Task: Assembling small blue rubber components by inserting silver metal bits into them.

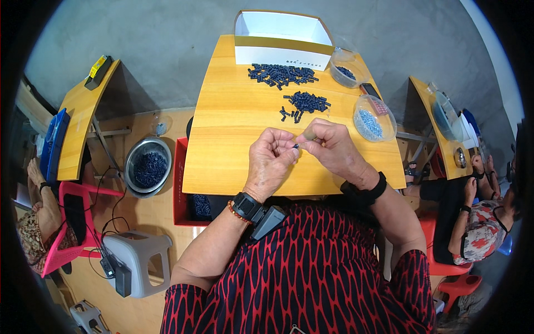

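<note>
Above the near part of the table, my left hand (271,161) and my right hand (337,151) meet fingertip to fingertip. A tiny dark blue piece (296,146) shows between them, pinched by the left thumb and fingers. My right thumb and forefinger are pressed together right at that piece; what they hold is too small to make out. Just beyond the hands lies a small heap of dark blue plastic pieces (308,102). Farther back spreads a wider pile of longer dark pieces (278,74). Right of the hands stands a clear tub (389,129) with small light blue parts (369,123).
A white box (278,54) with a gold edge stands at the table's (233,139) far end. Beside it is a clear tub of dark parts (346,72). Left on the floor are a metal bowl (131,181), a red box (179,189) and a grey stool (136,250). People sit on both sides.
</note>
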The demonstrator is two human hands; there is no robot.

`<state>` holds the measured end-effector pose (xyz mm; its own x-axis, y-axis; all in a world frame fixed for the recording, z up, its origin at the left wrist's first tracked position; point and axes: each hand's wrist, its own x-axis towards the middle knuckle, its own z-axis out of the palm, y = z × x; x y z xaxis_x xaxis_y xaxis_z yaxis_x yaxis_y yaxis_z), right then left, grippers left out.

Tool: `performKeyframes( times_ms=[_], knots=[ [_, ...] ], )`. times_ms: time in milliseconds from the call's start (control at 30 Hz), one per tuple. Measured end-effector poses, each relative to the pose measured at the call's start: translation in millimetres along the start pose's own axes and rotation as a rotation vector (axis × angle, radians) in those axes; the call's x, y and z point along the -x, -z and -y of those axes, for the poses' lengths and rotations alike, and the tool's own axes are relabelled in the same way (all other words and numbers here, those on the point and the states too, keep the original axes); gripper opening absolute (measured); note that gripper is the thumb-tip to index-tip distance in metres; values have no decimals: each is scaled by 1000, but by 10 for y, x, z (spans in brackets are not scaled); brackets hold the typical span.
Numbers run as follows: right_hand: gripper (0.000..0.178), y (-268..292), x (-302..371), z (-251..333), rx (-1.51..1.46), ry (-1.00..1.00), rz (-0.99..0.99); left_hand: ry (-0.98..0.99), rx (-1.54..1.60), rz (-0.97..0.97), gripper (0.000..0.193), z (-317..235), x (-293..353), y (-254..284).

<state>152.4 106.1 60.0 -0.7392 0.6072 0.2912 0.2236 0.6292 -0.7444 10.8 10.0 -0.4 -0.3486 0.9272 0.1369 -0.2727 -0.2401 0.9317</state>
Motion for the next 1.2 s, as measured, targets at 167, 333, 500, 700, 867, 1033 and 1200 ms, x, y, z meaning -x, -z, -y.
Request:
performKeyframes(
  times_ms=[167,333,500,700,867,1033,1200],
  knots=[
    [6,-9,-11,35,-2,17,15,-9,15,13,22,43,-13,26],
    [10,2,-10,-81,-208,7,122,29,120,-2,21,47,-10,13],
    [11,67,28,-121,-418,-86,154,61,137,21,22,37,-25,31],
    [5,10,36,-81,-429,-187,109,60,141,27,22,51,-35,36],
    [4,11,32,-30,-185,-76,99,69,166,22,23,32,-28,34],
    [3,-29,56,-130,-178,-19,91,55,95,8,24,27,-24,23],
    [1,-2,24,-175,-331,-14,148,42,29,12,25,52,-20,11]
  ],
)
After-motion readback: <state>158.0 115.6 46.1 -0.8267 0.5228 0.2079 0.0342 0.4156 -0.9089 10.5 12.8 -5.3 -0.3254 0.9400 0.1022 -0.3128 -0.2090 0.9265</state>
